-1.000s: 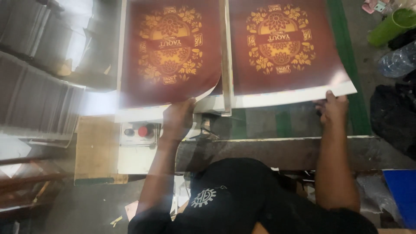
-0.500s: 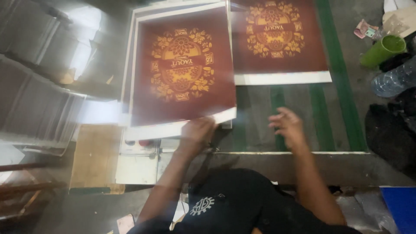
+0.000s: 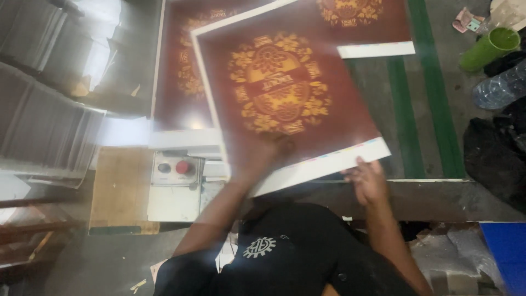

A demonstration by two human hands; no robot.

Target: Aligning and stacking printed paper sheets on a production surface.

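Nearest to us, below our dark shirt, our right hand (image 3: 368, 181) sits at the near white margin of the printed sheet (image 3: 285, 104), its grip pinching that edge close to the near right corner; our left hand (image 3: 262, 156) lies against the same sheet near the middle of its near edge, blurred and partly hidden, so we cannot tell whether its grip is spread flat or closed on the paper. The sheet, dark red with a gold floral emblem and a white border, lies away from both hands, reaching toward the far left, skewed so that its near edge climbs to the right; the right hand is the nearer to a corner. The sheet seems raised over the bench (image 3: 427, 194) and overlaps a second red print (image 3: 178, 93) lying flat to the left. Left of our left arm a control box (image 3: 174, 171) with a red button and a dark one stands just beside the sheet's near left corner. Beyond, a third print (image 3: 361, 22) lies at the far right, touching the green stripes (image 3: 422, 87) on the bench. Well to the right stand a green cup (image 3: 489, 48) and a clear plastic bottle (image 3: 501, 87), apart from the sheet. Far left, grey stacks of sheets (image 3: 38, 120) slope away.
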